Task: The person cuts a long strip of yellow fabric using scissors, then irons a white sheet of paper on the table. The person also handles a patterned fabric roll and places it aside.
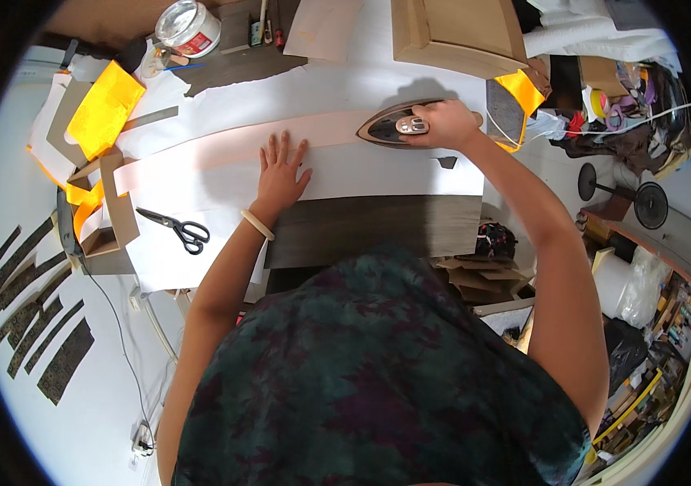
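A long pale pink strip [200, 154] stretches across white paper on the table. My left hand [282, 172] lies flat on it near its middle, fingers spread. At the strip's right end, my right hand [447, 123] grips the handle of a clothes iron [382, 128], whose tip points left. The iron rests on or just over the strip; its soleplate is hidden. Left of my left forearm, black-handled scissors [177, 229] lie on the paper with their blades toward the upper left. A small dark scrap [447, 163] sits below the iron.
At the far left stand a white tub [188, 29] and a yellow-orange sheet [105, 110]. A cardboard box [460, 36] sits at the back right, and an open cardboard box [121, 202] at the left edge. A pale cord [556, 132] runs right from the iron.
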Motion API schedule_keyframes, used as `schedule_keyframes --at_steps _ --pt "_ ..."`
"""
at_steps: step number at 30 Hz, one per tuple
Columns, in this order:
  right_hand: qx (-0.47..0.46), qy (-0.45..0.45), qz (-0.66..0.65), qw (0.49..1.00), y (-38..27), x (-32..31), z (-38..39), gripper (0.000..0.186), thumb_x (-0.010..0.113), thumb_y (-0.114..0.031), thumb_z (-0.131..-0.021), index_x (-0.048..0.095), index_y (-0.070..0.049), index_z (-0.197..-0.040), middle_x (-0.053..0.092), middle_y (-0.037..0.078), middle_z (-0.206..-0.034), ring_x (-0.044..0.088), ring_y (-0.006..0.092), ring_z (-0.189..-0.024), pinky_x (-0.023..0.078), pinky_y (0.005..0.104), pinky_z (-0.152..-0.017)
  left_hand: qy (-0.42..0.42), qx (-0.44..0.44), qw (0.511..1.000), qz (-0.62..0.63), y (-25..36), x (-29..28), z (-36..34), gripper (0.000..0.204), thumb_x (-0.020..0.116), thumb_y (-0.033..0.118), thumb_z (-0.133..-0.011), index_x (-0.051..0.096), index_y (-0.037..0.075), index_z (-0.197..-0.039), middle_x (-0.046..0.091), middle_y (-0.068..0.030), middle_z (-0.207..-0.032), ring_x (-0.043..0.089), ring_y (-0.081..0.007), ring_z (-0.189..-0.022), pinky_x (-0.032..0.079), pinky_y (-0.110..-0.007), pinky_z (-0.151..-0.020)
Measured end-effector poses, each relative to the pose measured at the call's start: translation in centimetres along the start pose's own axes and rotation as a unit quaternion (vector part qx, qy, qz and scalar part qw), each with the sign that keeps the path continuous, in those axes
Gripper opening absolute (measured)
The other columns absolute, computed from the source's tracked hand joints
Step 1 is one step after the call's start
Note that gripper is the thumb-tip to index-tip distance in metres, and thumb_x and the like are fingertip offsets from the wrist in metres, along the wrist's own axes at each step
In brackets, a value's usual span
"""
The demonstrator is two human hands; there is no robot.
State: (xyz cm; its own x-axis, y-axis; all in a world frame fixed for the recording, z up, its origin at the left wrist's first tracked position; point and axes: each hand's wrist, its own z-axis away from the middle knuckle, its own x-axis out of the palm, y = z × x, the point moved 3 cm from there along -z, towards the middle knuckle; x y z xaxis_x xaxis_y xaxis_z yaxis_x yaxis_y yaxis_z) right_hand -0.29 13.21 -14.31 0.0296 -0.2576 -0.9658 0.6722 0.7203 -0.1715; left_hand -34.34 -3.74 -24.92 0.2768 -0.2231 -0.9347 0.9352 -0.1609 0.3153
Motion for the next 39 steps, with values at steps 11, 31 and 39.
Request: schedule_keyframes --at_steps 11,31,39 --pt "0.1 -0.027 -0.041 0.994 -6.8 -1.1 -5.3 0.063 0.066 -0.072 -0.088 0.072 -0.01 -0.099 0.075 0.016 -0.079 0.074 0.0371 -0.076 0.06 0.0481 -0.071 0.011 -0.073 0.995 0.063 -1.2 -0.9 3.0 0.071 0.066 0.029 -0.097 0.04 0.004 -0.158 0.028 -0.0265 -0.168 0.024 -0.0486 -0.156 0.019 -0.061 -0.127" --pt "0.035 0.094 -0.128 0.987 -28.9 1.9 -21.8 0.06 0.067 -0.065 -0.09 0.074 -0.006 -0.098 0.076 0.014 -0.081 0.075 0.0318 -0.075 0.059 0.0436 -0.069 0.162 -0.131 0.97 0.125 -6.9 -4.7 9.5 0.028 0.063 0.004 -0.079 0.066 0.002 -0.108 0.067 -0.018 -0.114 0.06 -0.0403 -0.117 0.036 -0.061 -0.119" --pt "0.13 0.09 -0.13 0.979 -22.8 2.2 -17.5 0.064 0.063 -0.068 -0.091 0.075 -0.007 -0.104 0.077 0.014 -0.086 0.076 0.0337 -0.079 0.061 0.0456 -0.074 0.14 -0.1 0.975 0.139 -7.9 -3.5 7.5 0.043 0.067 0.013 -0.088 0.059 0.0 -0.129 0.054 -0.0259 -0.141 0.048 -0.0475 -0.134 0.033 -0.061 -0.119"
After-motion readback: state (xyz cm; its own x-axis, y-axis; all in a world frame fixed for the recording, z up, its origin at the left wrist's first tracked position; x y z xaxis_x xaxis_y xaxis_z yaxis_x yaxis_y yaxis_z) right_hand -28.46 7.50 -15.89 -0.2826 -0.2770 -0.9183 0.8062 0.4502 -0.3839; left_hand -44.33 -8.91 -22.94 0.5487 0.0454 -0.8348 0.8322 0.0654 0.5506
